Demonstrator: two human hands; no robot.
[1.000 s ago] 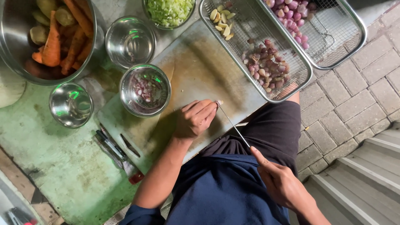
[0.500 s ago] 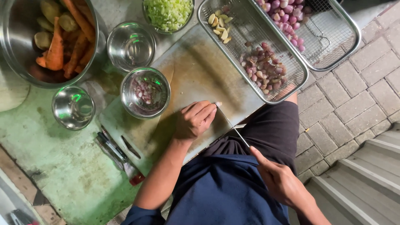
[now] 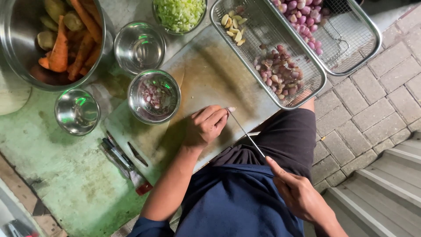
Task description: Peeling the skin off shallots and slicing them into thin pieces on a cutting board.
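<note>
My left hand rests on the pale cutting board, fingers curled, pinching a small pale clove or shallot piece at its fingertips. My right hand grips the handle of a thin-bladed knife; the blade runs up to the left and its tip touches that piece. A steel bowl with chopped purple bits stands just left of my left hand.
A wire tray holds peeled shallots and garlic cloves; a second tray holds pink shallots. Beyond are a big bowl of carrots, two steel bowls, chopped greens, pens, brick paving and steps at right.
Both hands stay in nearly the same place. The knife blade has shifted only slightly against the piece under my left fingertips.
</note>
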